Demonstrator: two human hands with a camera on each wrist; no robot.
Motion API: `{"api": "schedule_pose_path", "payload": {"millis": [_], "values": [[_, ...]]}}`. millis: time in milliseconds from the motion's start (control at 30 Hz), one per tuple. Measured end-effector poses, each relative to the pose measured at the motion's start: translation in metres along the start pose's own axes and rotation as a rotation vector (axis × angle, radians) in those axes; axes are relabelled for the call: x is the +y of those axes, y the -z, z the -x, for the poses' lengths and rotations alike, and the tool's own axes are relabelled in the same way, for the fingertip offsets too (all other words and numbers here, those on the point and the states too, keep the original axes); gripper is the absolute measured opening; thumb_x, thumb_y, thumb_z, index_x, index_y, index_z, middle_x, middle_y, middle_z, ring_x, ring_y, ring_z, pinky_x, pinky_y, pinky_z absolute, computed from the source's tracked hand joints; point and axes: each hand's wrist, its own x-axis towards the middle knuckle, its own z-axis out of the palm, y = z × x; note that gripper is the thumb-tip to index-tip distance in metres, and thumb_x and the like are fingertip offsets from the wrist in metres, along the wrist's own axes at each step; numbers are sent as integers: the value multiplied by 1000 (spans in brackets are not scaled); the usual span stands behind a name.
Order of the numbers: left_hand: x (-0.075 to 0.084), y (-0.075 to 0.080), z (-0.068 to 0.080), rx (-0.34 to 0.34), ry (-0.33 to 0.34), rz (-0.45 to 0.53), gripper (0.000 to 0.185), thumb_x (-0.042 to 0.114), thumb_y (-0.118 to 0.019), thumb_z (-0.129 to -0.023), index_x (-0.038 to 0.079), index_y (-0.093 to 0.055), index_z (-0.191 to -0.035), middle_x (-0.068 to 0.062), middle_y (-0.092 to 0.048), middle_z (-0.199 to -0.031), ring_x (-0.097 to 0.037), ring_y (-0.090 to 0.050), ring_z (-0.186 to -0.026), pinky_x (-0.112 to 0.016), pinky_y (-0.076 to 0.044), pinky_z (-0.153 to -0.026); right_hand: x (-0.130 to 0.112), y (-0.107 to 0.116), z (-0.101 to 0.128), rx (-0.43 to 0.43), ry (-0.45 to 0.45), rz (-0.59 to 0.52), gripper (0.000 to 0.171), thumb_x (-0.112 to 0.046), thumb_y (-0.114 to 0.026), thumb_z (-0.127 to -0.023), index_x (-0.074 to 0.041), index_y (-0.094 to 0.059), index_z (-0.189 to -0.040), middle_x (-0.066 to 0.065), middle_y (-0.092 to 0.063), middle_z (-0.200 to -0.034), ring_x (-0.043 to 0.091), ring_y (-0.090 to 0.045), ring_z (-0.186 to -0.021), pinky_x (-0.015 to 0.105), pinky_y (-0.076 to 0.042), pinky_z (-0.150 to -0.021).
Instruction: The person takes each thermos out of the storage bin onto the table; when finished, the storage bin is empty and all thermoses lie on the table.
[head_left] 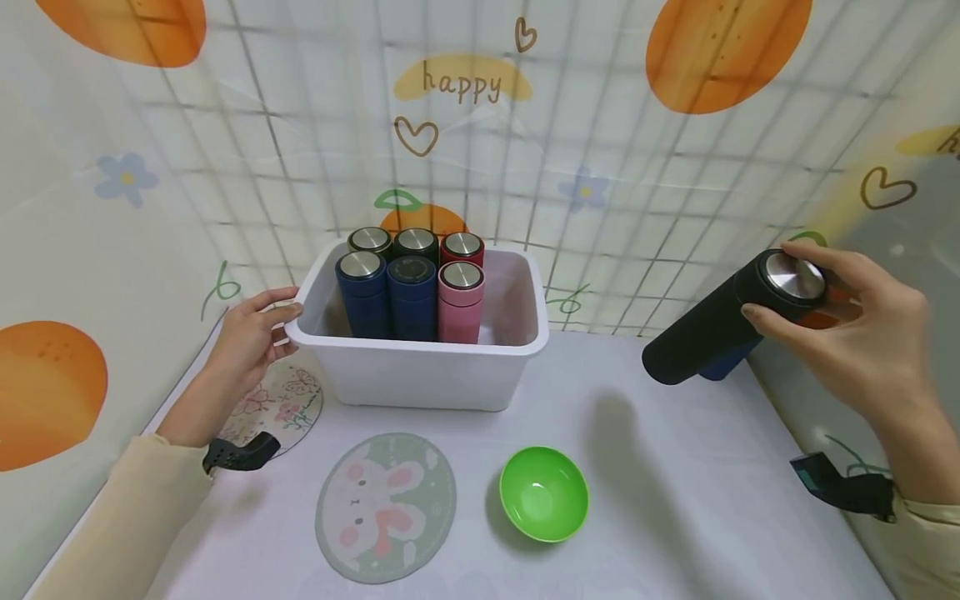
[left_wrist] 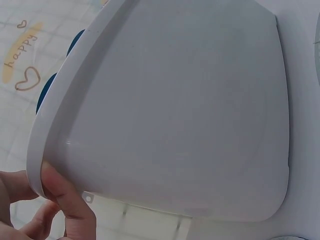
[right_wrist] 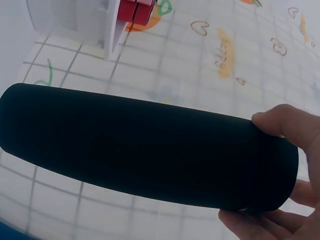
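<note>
Off to the right of the table, the right hand point(head_left: 862, 333) holds a black thermos flask point(head_left: 720, 325) in the air, tilted, steel cap end up. Thumb and fingers point(right_wrist: 280, 122) are curled round that cap end; the matte, cylindrical barrel slopes away from them down towards the table. Just behind the barrel a dark blue object peeks out; I can't tell what it is. Open tabletop lies under the flask, between those fingers and the white plastic bin point(head_left: 420, 367).

Over on the other side, the left hand point(head_left: 247, 342) grips the bin's near left corner, thumb point(left_wrist: 65, 195) pressed on the smooth rolled rim, the other fingers curled against the outside. Just beyond those fingers, six flasks point(head_left: 412, 279) stand upright in two rows, packed to the left: blue, pink, red, dark ones, all with round brushed-steel lids. The bin's right part is free.

Nearer than the left fingers lie a round floral mat point(head_left: 281, 404) and an oval rabbit mat point(head_left: 386, 504); a glossy green bowl point(head_left: 543, 493) sits beside that. The backdrop sheet reads "happy" point(head_left: 461, 82) among hearts and oranges.
</note>
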Motion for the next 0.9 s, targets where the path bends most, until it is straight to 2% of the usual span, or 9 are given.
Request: {"api": "schedule_pose_path", "payload": {"millis": [233, 500, 733, 833, 900], "values": [[0, 0, -1, -9, -5, 9, 46, 16, -69, -96, 4, -49, -137, -8, -50, -124, -17, -66, -85, -25, -56, -64, 16, 7, 2, 9, -83, 34, 63, 3, -87, -70, -7, -67, -129, -22, -59, -105, -2, -54, -84, 2, -42, -70], [1, -1, -1, -12, -3, 4, 44, 16, -68, -97, 5, -51, -136, -7, -50, -124, -17, -66, -85, -25, -56, -64, 28, 12, 12, -6, -179, 131, 64, -10, -87, -76, -9, -63, -136, -26, -52, -113, -13, -49, -91, -1, -38, -77], [0, 0, 0, -8, -5, -7, 45, 17, -68, -97, 6, -50, -137, -6, -48, -125, -17, -65, -85, -24, -56, -64, 40, 16, 20, -19, -198, 180, 64, -13, -83, -81, -9, -58, -140, -28, -49, -113, -15, -42, -95, 1, -35, -86], [0, 0, 1, -14, -10, 5, 45, 16, -67, -97, 5, -50, -137, -7, -48, -125, -17, -66, -85, -24, -56, -64, 45, 17, 22, -31, -219, 194, 65, -13, -81, -84, -7, -54, -143, -7, -58, -127, -16, -37, -96, 5, -34, -94], [0, 0, 1, -14, -12, 10, 45, 16, -68, -97, 5, -50, -137, -7, -48, -125, -17, -66, -86, -25, -56, -64, 48, 18, 23, -40, -244, 210, 65, -14, -79, -86, -7, -52, -145, 11, -57, -135, -15, -35, -97, 7, -33, -97]]}}
